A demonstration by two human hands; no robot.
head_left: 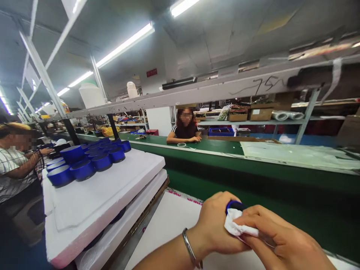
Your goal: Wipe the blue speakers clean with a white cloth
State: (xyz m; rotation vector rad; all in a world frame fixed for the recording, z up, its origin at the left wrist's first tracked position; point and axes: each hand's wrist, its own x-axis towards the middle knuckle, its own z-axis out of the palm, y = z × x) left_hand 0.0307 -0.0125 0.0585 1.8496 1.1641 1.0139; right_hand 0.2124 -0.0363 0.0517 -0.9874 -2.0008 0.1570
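My left hand (216,225), with a silver bangle at its wrist, is wrapped round a blue ring-shaped part (231,204), most of which is hidden behind the fingers. A crumpled white cloth (234,223) is pinched between the thumb and fingers of my right hand (278,236) and touches the blue part's rim. Both hands are close together above a white sheet (174,217) at the lower right. To their left, several blue round parts (83,168) stand grouped on stacked white foam boards (112,191).
A green conveyor belt (213,180) runs beyond the hands. Across it a person (186,125) leans on the far edge. Another person (17,161) is at the far left. An overhead shelf (168,98) crosses the view, holding white containers. Boxes fill the rear rack.
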